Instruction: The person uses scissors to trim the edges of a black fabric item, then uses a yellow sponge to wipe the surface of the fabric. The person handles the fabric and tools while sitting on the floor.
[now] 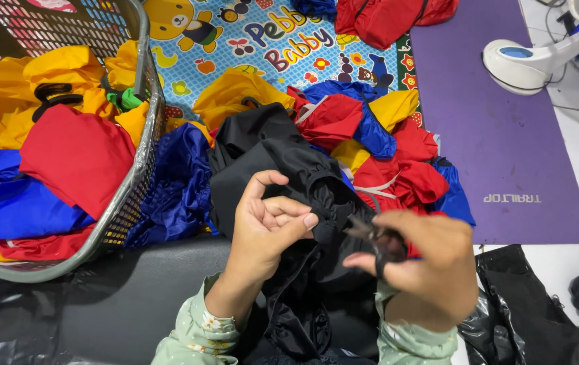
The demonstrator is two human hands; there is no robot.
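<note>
Seen from the head camera, a person's left hand [269, 226] pinches a gathered edge of a black garment [269, 152] between thumb and fingers, its grip pressed together on the cloth. The right hand [428, 267], blurred, is closed around a small dark tool [378, 240], apparently thread snips, held just beside that edge. The garment lies across the lap and reaches onto the heap on the floor.

By the look of it the work is partway through. One wire basket [137, 169] at left already holds folded pieces in yellow, red and blue, while a loose pile of red, blue and yellow garments [377, 145] sits beyond the hands; the exact number in either cannot be told. Also in view are one patterned play mat [249, 34], one purple mat [499, 135] and one white fan base [522, 61].
</note>
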